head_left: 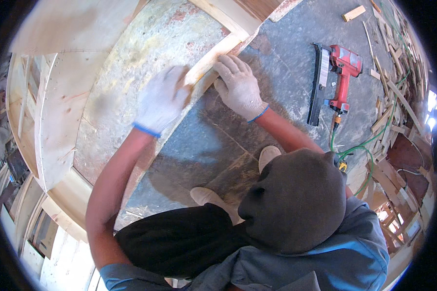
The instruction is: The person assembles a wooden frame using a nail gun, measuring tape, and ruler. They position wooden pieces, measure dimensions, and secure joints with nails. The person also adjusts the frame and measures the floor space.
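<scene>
A pale wooden strip (210, 60) lies along the edge of a worn, paint-stained board (148, 36) and meets another strip (217, 13) at a corner. My right hand (239, 87), in a white knit glove with a blue cuff, is closed on the strip, fingers over its upper side and thumb below. At the strip's near end is my left hand (159, 101), gloved the same way. Motion blurs its fingers, so I cannot make out whether they grip the wood. A red nail gun (343, 72) with a black magazine lies on the dark floor to the right.
A green air hose (364, 147) runs from the nail gun past scrap wood (395, 104) heaped along the right. Curved plywood panels (65, 104) stand at the left. A small wood block (354, 13) lies on the dark floor (286, 43) at the far right.
</scene>
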Available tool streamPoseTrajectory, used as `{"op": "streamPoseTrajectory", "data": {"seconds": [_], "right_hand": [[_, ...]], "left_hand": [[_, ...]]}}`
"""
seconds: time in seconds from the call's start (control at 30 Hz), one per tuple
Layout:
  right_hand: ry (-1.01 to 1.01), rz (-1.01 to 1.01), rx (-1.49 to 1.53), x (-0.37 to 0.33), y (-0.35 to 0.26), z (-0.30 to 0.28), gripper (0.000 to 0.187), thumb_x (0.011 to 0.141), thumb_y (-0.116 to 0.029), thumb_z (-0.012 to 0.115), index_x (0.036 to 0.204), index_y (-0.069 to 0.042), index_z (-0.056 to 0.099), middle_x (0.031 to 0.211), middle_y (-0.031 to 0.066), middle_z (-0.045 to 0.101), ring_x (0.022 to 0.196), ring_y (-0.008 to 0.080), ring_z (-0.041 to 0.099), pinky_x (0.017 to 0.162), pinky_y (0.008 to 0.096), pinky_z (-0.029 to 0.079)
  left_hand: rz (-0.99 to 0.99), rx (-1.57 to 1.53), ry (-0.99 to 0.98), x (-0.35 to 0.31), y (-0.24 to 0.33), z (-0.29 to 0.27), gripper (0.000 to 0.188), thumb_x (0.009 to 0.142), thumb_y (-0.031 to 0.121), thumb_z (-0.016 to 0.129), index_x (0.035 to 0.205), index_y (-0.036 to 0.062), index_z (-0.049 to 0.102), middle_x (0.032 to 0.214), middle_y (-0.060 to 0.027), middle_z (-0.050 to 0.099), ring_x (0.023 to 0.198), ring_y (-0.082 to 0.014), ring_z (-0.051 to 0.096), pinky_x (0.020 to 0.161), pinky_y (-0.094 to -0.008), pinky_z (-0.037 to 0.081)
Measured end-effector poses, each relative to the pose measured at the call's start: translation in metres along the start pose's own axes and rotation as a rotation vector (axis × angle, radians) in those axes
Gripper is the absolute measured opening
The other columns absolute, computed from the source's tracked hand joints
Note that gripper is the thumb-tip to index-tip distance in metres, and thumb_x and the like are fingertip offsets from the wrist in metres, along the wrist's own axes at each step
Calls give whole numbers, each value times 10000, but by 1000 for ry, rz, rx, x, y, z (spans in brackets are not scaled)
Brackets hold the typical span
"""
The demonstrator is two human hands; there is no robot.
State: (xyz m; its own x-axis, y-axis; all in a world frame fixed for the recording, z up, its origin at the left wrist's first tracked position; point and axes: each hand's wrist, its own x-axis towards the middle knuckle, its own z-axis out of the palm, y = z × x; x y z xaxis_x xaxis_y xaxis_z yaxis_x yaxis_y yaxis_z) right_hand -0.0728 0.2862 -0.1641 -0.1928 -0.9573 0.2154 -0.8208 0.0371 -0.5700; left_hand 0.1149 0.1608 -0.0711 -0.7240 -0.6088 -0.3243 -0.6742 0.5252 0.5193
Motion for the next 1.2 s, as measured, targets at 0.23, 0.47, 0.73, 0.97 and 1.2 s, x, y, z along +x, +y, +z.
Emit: {"op": "streamPoseTrajectory", "data": {"seconds": [0.23,0.47,0.73,0.97,1.2], "right_hand": [[114,198,30,-4,47,-2,384,843,-120,656,1224,-71,646,1351,123,620,1298,359,551,1090,486,440],[148,129,-77,-15,55,10,405,805,-141,707,1203,-86,662,1367,101,616,1317,330,535,1102,498,423],[138,97,-80,-17,59,11,434,777,-150,730,1202,-89,662,1370,106,608,1331,332,516,1109,501,413],[135,94,-83,-18,60,13,442,777,-151,728,1210,-90,662,1377,113,604,1337,334,511,1113,500,409],[114,95,-93,-17,61,12,465,772,-142,735,1228,-93,656,1387,107,598,1343,327,506,1117,502,404]], "left_hand": [[83,225,422,84,29,90,513,858,284,714,1279,22,583,1249,-233,617,1145,-412,597,972,-507,477],[21,279,551,91,26,116,487,826,269,754,1231,38,615,1219,-181,626,1118,-401,594,961,-497,464],[32,292,635,92,25,121,447,807,274,768,1170,53,627,1178,-178,632,1059,-401,607,912,-514,473],[42,267,649,93,22,120,406,795,252,763,1130,62,634,1135,-179,639,1007,-413,617,867,-525,481],[31,244,630,91,22,120,421,783,252,771,1138,67,643,1163,-169,633,1015,-410,610,877,-520,471]]}}
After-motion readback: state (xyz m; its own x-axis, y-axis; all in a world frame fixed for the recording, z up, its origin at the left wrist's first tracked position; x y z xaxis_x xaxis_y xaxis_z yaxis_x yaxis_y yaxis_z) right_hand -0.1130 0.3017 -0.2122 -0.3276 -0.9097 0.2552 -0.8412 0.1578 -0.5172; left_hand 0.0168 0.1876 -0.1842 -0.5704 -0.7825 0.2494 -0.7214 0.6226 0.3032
